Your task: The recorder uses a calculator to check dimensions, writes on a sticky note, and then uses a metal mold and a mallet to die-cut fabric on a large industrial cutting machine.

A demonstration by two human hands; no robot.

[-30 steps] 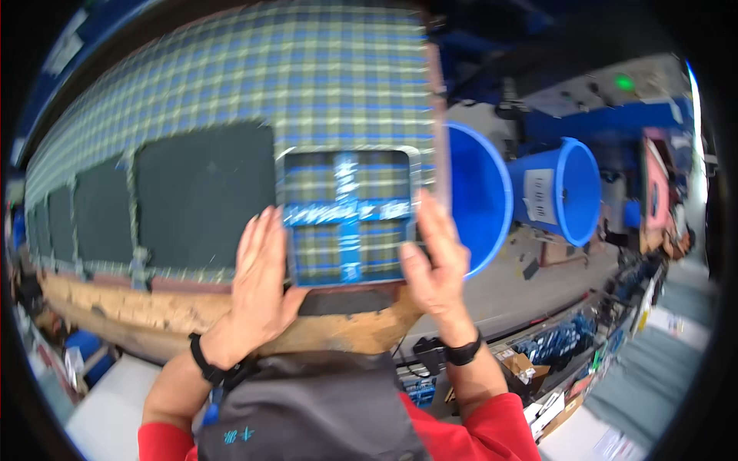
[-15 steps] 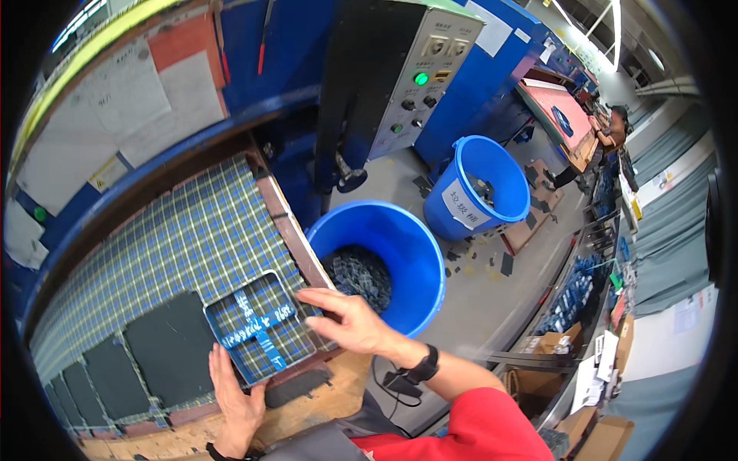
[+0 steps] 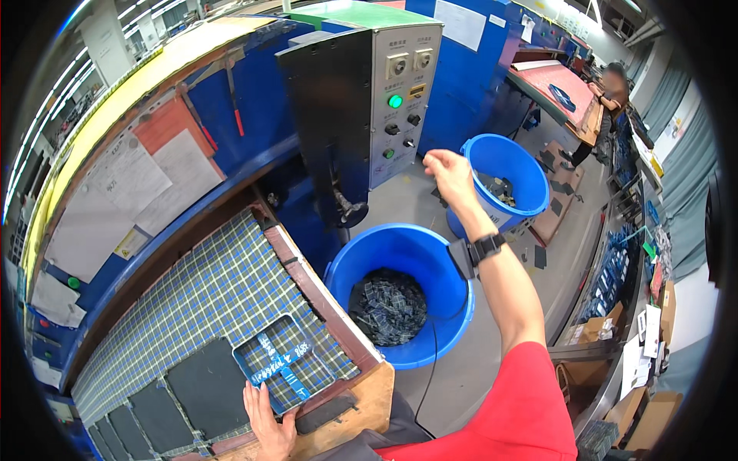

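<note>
My left hand [image 3: 269, 419] rests at the lower left edge of a rounded square metal cutting die [image 3: 284, 323] crossed by blue tape, its fingers stretched out. The die lies on green-blue plaid fabric [image 3: 200, 284], beside a row of dark cut-out areas [image 3: 207, 384]. My right hand [image 3: 453, 177] is raised in the air in front of the machine's grey control panel [image 3: 400, 100], which has knobs and a lit green button. Its fingers are curled together; whatever they may hold is too small or hidden to make out.
Two blue bins [image 3: 460, 300] [image 3: 523, 165] hold dark scraps. A black panel [image 3: 315, 115] stands left of the controls. A co-worker [image 3: 611, 107] works at a pink-topped table [image 3: 553, 77]. Cartons [image 3: 646, 415] line the right, and a cable [image 3: 434, 353] hangs down.
My right hand has left the die's right side and risen up and rightward, its fingers now curled. My left hand stays at the die. The view has swung up toward the panel.
</note>
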